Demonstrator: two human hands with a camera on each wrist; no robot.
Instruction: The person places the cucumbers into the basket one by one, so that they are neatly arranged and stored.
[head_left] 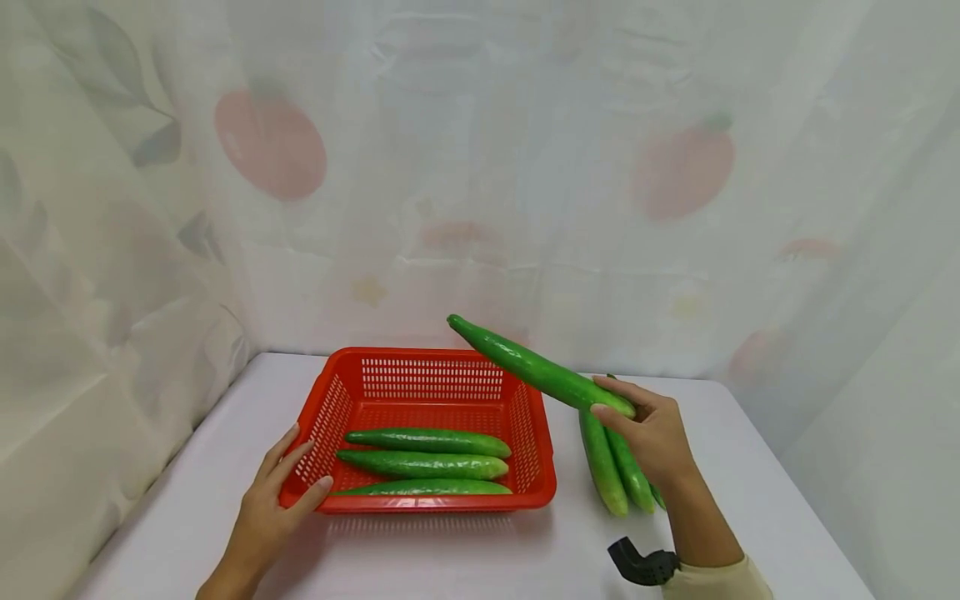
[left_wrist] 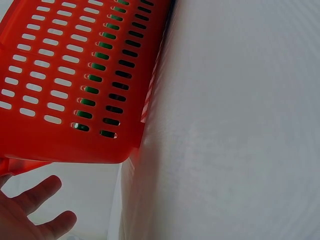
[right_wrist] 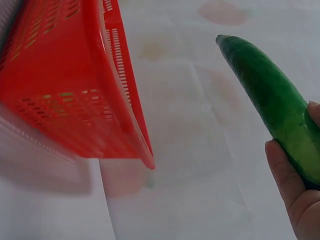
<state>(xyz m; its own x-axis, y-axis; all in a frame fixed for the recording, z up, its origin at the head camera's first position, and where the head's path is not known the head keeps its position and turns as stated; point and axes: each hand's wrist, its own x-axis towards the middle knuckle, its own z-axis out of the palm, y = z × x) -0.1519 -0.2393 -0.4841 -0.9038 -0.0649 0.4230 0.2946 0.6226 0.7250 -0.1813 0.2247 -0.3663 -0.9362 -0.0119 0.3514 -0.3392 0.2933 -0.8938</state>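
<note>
My right hand (head_left: 654, 432) grips a long green cucumber (head_left: 536, 368) near its paler end, thumb on one side and fingers on the other. The cucumber slants up to the left, its dark tip above the back right of a red plastic basket (head_left: 442, 503). In the right wrist view the held cucumber (right_wrist: 267, 87) is raised beside the basket wall (right_wrist: 55, 120). At the basket's left front corner is my left hand (head_left: 272, 500), fingers spread along the rim. The left wrist view shows two of its fingertips (left_wrist: 64, 224) just off the corner. Three cucumbers (head_left: 427, 465) lie side by side inside.
Several more cucumbers (head_left: 604, 468) lie on the white table (head_left: 420, 567), right of the basket and partly behind my right forearm. A black curved device (head_left: 643, 563) sits at my right wrist. Pale printed curtains (head_left: 480, 208) hang behind and beside the table.
</note>
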